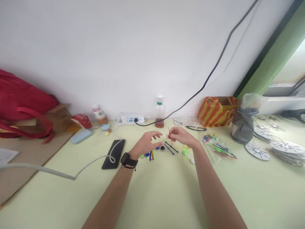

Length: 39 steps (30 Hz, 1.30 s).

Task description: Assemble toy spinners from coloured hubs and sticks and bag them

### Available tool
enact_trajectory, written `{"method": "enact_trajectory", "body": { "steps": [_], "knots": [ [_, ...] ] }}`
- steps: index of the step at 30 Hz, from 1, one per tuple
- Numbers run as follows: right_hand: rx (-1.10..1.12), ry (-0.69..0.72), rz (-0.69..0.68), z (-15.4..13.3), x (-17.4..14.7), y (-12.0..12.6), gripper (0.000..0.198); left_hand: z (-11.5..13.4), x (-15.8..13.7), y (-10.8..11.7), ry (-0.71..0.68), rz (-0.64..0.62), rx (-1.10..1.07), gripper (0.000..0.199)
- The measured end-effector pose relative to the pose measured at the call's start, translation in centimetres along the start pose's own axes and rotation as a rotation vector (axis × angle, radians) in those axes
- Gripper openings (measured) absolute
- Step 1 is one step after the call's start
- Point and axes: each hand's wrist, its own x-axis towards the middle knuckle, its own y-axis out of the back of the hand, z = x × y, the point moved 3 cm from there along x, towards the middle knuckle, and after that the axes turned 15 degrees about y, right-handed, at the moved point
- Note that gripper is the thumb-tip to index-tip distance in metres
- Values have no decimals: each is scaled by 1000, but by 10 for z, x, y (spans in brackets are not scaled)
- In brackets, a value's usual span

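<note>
A: Right hand (180, 136) pinches a small red plastic piece with a thin stick (169, 136) between its fingertips, over the pale green tabletop (164, 194). Left hand (149, 142) near, fingers spread, nothing visible held.
B: Why fingertips only?
A: Small part; a fuller grip would likely hide it.
B: That slim blue plastic stick (169, 149)?
A: Lying close by, presumably for easy reach.

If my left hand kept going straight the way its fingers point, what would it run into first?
Probably the small red piece pinched in the right hand, just ahead of the left hand. Depth is unclear from this single view, so it might pass above or below.
</note>
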Motion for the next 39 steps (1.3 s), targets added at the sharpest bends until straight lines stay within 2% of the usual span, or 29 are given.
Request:
{"method": "enact_trajectory", "body": {
  "steps": [4,9,15,19,22,25,29,33,36,39],
  "knots": [
    [242,80,-106,-17,4,-26,9,20,-4,2,-64,-67,-229,29],
    [294,170,-146,-25,4,-31,10,22,-4,3,-80,-17,-290,11],
    [8,128,-213,-16,1,-28,4,14,-1,-10,-27,-86,-271,7],
    [-64,125,-236,-13,3,-32,4,13,0,-14,-3,-84,-266,6],
    [-194,140,-145,-10,7,-30,8,10,0,-10,3,-65,-263,5],
    [-352,98,-19,1,9,-20,18,5,-1,-3,45,-65,-263,10],
    [-427,11,-104,20,6,-11,22,4,-4,-2,67,-230,-298,16],
    [-450,-50,-209,31,3,-14,24,8,-6,-15,-10,-356,-125,11],
    [-458,-69,-228,32,2,-15,25,4,-7,-27,13,-428,10,12],
    [-482,-81,-199,33,1,-3,20,-2,-8,-32,40,-470,78,10]
  ]
}}
